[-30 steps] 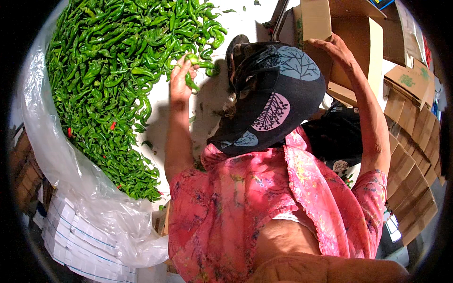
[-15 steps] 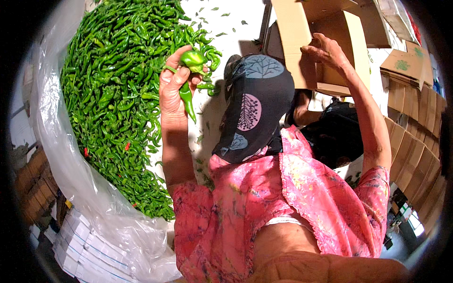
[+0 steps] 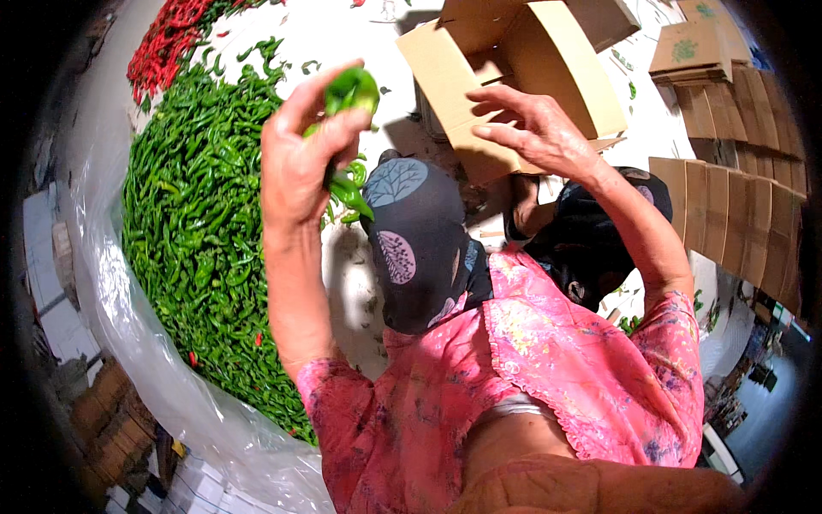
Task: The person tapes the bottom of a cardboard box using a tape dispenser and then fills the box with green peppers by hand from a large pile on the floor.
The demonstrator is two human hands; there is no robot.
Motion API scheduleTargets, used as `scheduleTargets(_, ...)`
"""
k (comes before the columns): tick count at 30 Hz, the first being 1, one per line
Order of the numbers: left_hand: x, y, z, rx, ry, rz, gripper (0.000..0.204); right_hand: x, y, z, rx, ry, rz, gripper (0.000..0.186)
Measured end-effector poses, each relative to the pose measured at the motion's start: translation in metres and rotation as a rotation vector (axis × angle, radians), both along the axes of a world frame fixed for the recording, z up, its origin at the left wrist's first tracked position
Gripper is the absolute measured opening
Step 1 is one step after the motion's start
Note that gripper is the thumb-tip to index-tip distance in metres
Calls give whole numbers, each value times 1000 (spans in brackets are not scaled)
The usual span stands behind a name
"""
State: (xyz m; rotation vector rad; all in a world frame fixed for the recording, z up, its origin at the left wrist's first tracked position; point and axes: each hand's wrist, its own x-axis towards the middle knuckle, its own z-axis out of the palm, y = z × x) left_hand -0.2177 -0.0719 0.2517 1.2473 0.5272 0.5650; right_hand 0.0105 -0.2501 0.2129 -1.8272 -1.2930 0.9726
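Several green peppers [image 3: 353,89] are gripped in my left hand [image 3: 300,141], its fingers curled round them and a little blurred. One of them hangs down below the palm. To the left of that hand spreads a large heap of green peppers [image 3: 201,231]. My right hand [image 3: 535,128] is raised with its fingers apart and holds nothing. It is over the near side of an open cardboard box [image 3: 462,111], close to a raised flap. What I see of the box's inside is mostly bare cardboard; part of its bottom is hidden.
A pile of red peppers [image 3: 167,47] lies at the far left. Clear plastic sheeting [image 3: 154,334] edges the green heap. Flattened cardboard boxes [image 3: 736,214] stand stacked at the right. My bent knee in dark patterned cloth [image 3: 411,248] is between heap and box.
My view has shifted, bringing the red pile into sight. My left hand has turned, still holding the peppers. My right hand has come away from the box's edge, fingers spread.
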Motion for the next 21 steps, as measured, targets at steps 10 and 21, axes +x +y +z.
scheduleTargets(10,171,3,-67,689,158,23,51,-44,-37,26,76,-517,182,39)
scheduleTargets(21,-213,128,-210,642,1256,350,54,-121,-14,-40,-89,303,-156,23)
